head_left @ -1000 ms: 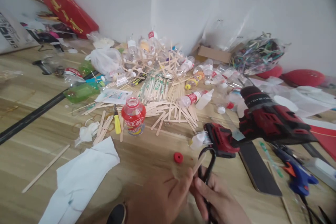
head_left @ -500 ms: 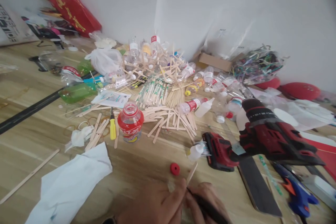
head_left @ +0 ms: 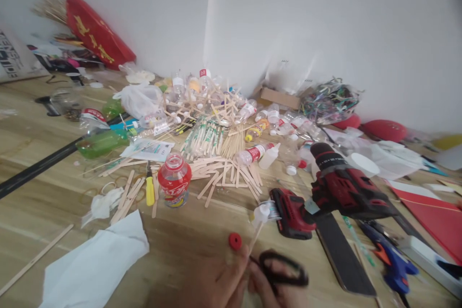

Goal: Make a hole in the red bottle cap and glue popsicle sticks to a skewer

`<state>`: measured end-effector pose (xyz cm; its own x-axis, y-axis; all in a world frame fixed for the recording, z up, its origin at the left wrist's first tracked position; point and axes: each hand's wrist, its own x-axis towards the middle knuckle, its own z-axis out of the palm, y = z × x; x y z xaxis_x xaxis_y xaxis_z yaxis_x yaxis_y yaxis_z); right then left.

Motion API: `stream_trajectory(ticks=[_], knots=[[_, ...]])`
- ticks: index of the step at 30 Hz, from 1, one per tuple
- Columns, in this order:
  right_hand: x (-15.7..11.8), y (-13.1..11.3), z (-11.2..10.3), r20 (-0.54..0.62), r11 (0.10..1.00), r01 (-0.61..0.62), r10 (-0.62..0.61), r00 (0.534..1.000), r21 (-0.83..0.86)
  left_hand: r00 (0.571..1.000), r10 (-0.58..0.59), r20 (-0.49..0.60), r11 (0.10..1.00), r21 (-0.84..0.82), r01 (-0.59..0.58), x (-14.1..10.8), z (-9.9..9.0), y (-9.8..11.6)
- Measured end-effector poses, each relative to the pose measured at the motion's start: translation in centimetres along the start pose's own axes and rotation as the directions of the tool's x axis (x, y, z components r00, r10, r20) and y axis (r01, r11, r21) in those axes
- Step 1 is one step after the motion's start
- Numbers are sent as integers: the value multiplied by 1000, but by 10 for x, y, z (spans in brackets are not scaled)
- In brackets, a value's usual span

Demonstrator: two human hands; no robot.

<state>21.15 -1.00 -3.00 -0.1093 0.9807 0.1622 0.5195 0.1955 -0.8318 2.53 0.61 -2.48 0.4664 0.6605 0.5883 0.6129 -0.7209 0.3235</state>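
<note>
At the bottom edge my left hand is closed around a wooden craft stick, whose tip points up and away from me. Close beside it, my right hand grips a pair of black-handled scissors. The handle loops show clearly, but the blades are hidden between my hands. A red bottle cap with a hole in its middle lies just beyond my left fingers. Further off stands an uncapped plastic bottle with a red label. A small white glue bottle is near the stick's tip.
On the right are a red-black cordless drill, a phone and a blue glue gun. Craft sticks and plastic bottles pile up toward the wall. White paper and a yellow-handled screwdriver lie to the left.
The scissors have turned in my right hand, so their handle loops now show above the fingers. The camera view has shifted, moving the table's things slightly left and down.
</note>
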Motion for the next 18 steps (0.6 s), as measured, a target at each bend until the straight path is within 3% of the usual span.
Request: stream_trajectory(ticks=[1,3,4,5,7,8,9,10,12,14,15,16,18], knots=[[2,-1,-2,-54,968,181,-193,980,-174,999,8,33,1000,-10,-7,-2,2,-1],[7,-4,-5,-46,814,423,-478,877,-399,999,17,33,997,-77,-14,-7,6,-4],[9,-6,-5,-26,765,474,-537,843,-435,999,4,41,993,-118,1,-8,9,-4],[10,-8,-4,-20,765,485,-543,839,-424,1000,-16,14,989,-145,18,-9,11,-4],[13,-12,1,-48,908,341,-362,931,-242,997,-63,-48,986,-157,55,-11,14,-4],[14,-13,5,-19,980,185,-186,982,-70,993,-78,-84,987,-149,65,-11,15,-4],[16,-14,9,55,992,-12,5,998,124,991,-84,-105,988,-138,69,-11,15,-4],[17,-15,13,163,932,-200,156,974,303,990,-78,-114,990,-126,63,-11,15,-5],[21,-17,20,367,734,-420,247,897,534,994,-30,-103,995,-101,20,-10,13,-9],[25,-17,24,452,619,-477,211,867,624,995,30,-94,997,-69,-36,-8,9,-14],[26,-18,25,450,613,-472,205,869,634,995,57,-86,996,-61,-62,-7,8,-16],[27,-18,25,418,649,-445,210,884,617,995,68,-78,995,-62,-73,-7,7,-18],[27,-19,22,235,835,-282,188,953,473,997,40,-60,995,-84,-45,-8,7,-20]])
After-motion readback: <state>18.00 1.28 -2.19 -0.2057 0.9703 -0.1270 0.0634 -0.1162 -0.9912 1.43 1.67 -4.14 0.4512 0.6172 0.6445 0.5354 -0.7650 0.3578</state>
